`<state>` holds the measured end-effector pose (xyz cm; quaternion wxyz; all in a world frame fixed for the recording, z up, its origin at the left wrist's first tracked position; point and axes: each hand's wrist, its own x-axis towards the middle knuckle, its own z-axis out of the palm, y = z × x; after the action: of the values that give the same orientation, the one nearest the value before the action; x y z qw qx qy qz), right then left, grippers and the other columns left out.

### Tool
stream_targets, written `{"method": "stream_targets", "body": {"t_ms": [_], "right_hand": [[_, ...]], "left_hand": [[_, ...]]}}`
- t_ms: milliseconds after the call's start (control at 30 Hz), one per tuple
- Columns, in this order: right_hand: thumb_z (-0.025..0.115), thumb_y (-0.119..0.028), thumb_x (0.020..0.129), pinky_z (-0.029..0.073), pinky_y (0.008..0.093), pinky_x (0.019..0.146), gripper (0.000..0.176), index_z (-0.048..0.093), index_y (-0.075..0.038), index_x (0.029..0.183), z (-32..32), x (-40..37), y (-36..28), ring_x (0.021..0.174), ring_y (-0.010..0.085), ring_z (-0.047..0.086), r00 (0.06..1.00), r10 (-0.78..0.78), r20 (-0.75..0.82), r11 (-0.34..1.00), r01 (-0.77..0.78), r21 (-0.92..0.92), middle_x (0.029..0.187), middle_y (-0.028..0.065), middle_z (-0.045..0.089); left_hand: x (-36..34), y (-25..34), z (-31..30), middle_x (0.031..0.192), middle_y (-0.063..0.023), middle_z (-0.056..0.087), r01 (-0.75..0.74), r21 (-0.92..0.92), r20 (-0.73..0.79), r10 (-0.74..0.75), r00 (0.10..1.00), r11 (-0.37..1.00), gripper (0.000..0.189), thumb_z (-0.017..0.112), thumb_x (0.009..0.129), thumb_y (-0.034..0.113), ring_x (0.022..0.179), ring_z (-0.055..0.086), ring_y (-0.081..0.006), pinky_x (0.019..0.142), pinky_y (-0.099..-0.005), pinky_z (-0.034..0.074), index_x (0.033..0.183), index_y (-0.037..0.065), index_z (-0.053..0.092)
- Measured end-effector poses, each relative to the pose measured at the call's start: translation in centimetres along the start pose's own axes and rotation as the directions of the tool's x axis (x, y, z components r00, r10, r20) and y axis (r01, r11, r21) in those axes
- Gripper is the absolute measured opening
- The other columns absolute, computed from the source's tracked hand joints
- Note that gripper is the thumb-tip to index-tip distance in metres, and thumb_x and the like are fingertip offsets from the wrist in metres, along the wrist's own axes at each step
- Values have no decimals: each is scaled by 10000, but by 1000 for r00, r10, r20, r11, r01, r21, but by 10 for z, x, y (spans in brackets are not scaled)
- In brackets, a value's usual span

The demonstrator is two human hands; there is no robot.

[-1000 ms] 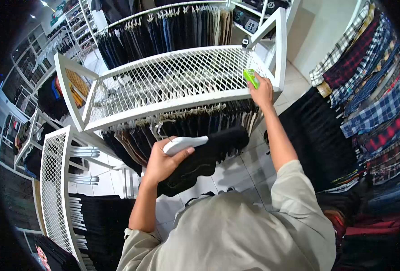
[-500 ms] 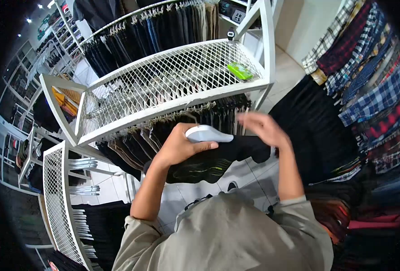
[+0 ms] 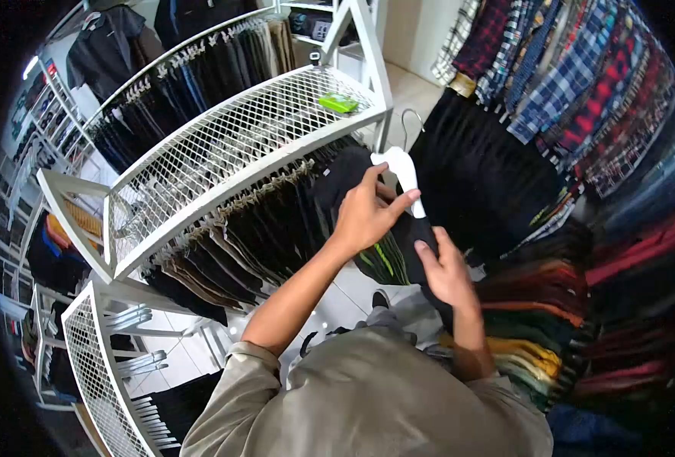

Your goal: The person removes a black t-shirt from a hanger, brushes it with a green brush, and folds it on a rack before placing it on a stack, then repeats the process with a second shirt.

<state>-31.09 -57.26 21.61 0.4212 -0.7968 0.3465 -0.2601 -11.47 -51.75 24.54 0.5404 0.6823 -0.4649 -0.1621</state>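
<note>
A white hanger (image 3: 403,169) with a metal hook stands out in front of me, its hook pointing up. Black cloth (image 3: 423,230) with green lines lower down hangs from it. My left hand (image 3: 369,209) has its fingers bent at the hanger's left side, with the thumb against the white plastic. Lower and to the right, my right hand (image 3: 447,270) grips the black garment below the hanger's end, thumb on top. Part of the garment is hidden behind my hands.
Beyond the hands stands a white mesh-topped rack (image 3: 223,126) bearing a green packet (image 3: 338,103) and a watch (image 3: 315,57). Trousers (image 3: 223,259) hang beneath it. Plaid shirts (image 3: 566,76) and folded or hanging coloured clothes (image 3: 528,354) fill the right side.
The hanger has turned from lying level to standing steeply, and its hook now shows. My right hand has come down onto the garment. The view has swung to the right.
</note>
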Motion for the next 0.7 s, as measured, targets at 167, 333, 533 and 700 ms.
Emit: {"method": "stream_targets", "body": {"t_ms": [167,333,533,700], "right_hand": [[611,-245,1005,494,425,820,388,499,-1,1284,74,-13,6,979,351,648,968,-137,-212,990,140,-1,1098,211,640],[643,-265,992,504,327,762,448,538,-34,1362,36,1,-18,886,216,593,933,-301,-197,952,307,-1,1108,133,570],[694,-320,925,349,495,1072,552,546,-137,1425,-6,51,-17,1230,365,514,656,-688,-310,669,406,-623,1380,143,530],[684,-226,931,458,440,848,299,622,-75,1182,4,79,-29,959,353,596,635,-769,-75,581,645,-496,1014,131,615]], "left_hand": [[-5,-2,17,816,-163,703,-68,73,-40,71,997,995,662,784,821,208,670,677,-225,667,-353,540,1397,-9,539],[-15,6,-30,876,-243,700,-49,211,-96,71,993,976,282,686,888,204,853,688,-423,753,-489,531,1146,96,712],[-44,26,-94,820,-142,681,-132,247,-32,144,989,960,217,684,953,197,750,620,-182,732,-342,491,1068,12,696],[-68,27,-142,929,-107,705,-137,163,-88,153,984,977,279,716,943,207,864,629,-159,801,-311,491,1088,-29,689]]}}
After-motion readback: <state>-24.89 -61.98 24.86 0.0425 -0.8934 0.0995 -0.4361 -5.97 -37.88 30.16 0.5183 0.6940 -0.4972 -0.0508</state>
